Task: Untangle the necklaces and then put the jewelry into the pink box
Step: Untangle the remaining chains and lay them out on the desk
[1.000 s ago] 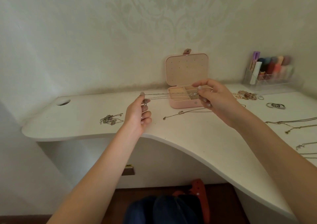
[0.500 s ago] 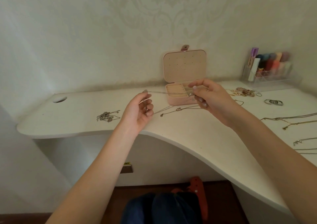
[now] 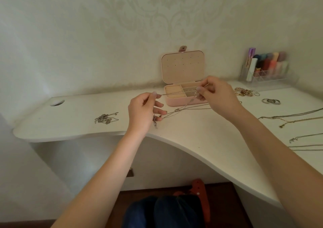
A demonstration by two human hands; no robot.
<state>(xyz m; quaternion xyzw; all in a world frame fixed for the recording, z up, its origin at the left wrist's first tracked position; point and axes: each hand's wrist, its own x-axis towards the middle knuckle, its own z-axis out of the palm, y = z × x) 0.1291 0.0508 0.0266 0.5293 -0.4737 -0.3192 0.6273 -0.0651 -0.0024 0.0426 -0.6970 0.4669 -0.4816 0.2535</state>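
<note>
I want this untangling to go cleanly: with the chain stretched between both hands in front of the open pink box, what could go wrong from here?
The thin chain is pinched taut between the left hand and right hand; pulling harder may tighten a knot or snap it. Its hanging part trails onto another necklace on the desk and may snag it. The pendant dangling near the desk edge could drop if the grip slips.

No legible text, label, brand or number appears on any surface; the tubes in the clear organizer (image 3: 267, 70) are perhaps labelled, but too blurred to read.
</note>
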